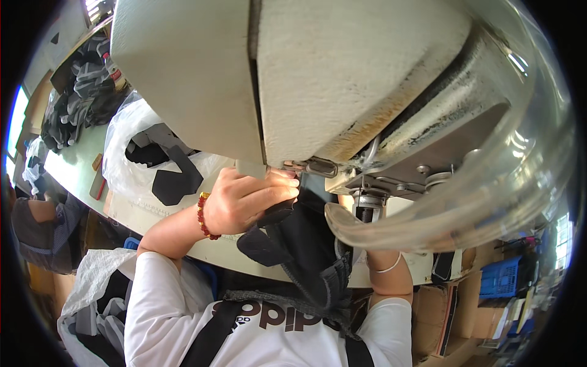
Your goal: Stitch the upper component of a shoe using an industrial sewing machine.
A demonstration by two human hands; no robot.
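My left hand is closed in a pinch on the upper edge of a black and grey fabric piece, just beneath the head of a large pale sewing machine. The fabric hangs from the fingers over the table edge toward my lap. Of my right hand only a sliver of skin shows behind the machine's lower parts and a clear curved plastic guard. Its forearm comes up on the right side of the cloth; its fingers are hidden.
Left of the machine, a clear plastic bag holds dark fabric pieces. Farther back lies a heap of black and grey cloth. Another person sits at far left. A white sack stands by my left side; a blue crate is at right.
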